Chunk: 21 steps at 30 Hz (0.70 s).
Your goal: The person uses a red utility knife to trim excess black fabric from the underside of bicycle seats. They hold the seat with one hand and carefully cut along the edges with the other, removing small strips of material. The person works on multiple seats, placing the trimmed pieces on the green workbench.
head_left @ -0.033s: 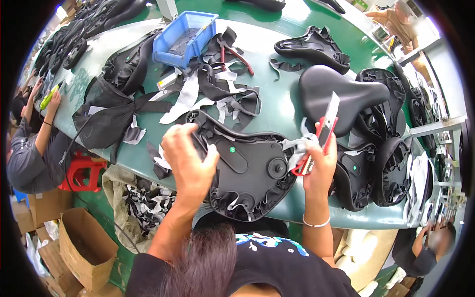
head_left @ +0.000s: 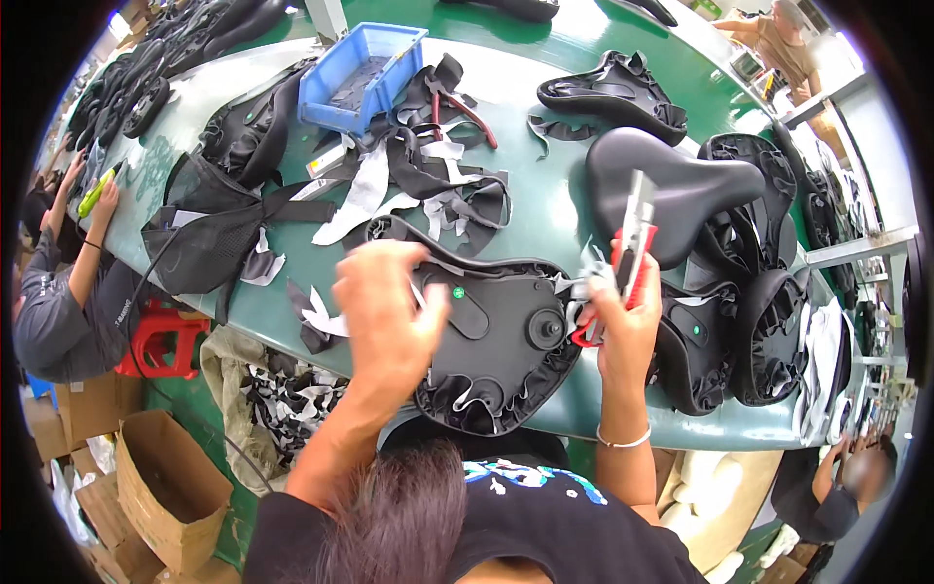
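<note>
An upside-down black bicycle saddle [head_left: 501,375] lies before me, its cover edge gathered in folds around the plastic base. Over its narrow left part hovers my left hand [head_left: 384,311], fingers curved and thumb apart, with nothing visible in it. At the saddle's right edge my right hand [head_left: 628,336] grips a red utility knife [head_left: 632,258], blade out and pointing up and away. A grey-white fabric strip [head_left: 592,268] shows beside the knife at my right fingers; whether they pinch it I cannot tell. Cut black and white strips [head_left: 360,200] lie beyond the saddle.
A blue bin [head_left: 336,115] and red-handled pliers [head_left: 472,117] stand farther back. More saddles [head_left: 769,341] crowd the right, one with its smooth top [head_left: 647,175] up. A black mesh bag [head_left: 209,238] lies left. Below the table edge sits a scrap sack [head_left: 282,394]. Co-workers are at both sides.
My left hand has shifted right over the saddle, its thumb now farther in. The knife has turned more upright and its tip has moved left.
</note>
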Each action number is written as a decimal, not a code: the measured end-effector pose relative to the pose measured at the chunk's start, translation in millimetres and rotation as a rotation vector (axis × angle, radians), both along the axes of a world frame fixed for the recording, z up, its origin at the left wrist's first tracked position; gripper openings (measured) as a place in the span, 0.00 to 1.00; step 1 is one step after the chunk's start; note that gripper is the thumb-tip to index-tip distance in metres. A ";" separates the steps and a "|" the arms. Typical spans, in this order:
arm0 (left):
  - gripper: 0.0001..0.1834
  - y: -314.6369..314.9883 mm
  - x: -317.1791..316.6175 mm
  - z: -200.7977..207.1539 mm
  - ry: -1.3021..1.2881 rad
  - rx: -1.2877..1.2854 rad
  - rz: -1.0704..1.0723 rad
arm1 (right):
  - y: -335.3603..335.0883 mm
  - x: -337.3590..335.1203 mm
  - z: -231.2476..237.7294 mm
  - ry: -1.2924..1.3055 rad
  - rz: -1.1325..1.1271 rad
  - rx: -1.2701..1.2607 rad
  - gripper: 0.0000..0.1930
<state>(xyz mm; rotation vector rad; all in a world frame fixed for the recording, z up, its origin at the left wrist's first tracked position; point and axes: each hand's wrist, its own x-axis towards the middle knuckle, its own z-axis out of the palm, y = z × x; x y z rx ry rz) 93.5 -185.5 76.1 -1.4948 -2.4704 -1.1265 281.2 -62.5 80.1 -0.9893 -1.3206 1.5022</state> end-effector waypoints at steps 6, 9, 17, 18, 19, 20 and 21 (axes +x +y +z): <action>0.07 58.6 37.9 -7.9 0.144 -0.042 -0.597 | -3.2 15.4 29.8 -0.543 0.365 0.664 0.28; 0.05 56.3 27.7 -6.8 -0.042 -0.064 -0.713 | 4.4 62.0 31.8 -0.642 0.348 0.646 0.29; 0.08 55.7 20.7 3.0 -0.505 -0.136 -0.704 | 3.6 62.7 38.1 -1.150 0.611 0.973 0.31; 0.08 55.0 16.7 5.1 -0.796 -0.134 -0.651 | -6.8 70.2 36.5 -1.172 0.608 0.933 0.30; 0.07 54.0 13.5 7.0 -1.086 -0.131 -0.588 | -22.1 79.8 31.0 -1.173 0.572 0.866 0.31; 0.08 54.3 13.0 9.8 -1.275 -0.043 -0.601 | -40.8 88.6 30.6 -1.177 0.525 0.787 0.31; 0.10 54.8 15.0 12.4 -1.386 0.104 -0.506 | -57.5 87.8 32.0 -1.206 0.494 0.692 0.31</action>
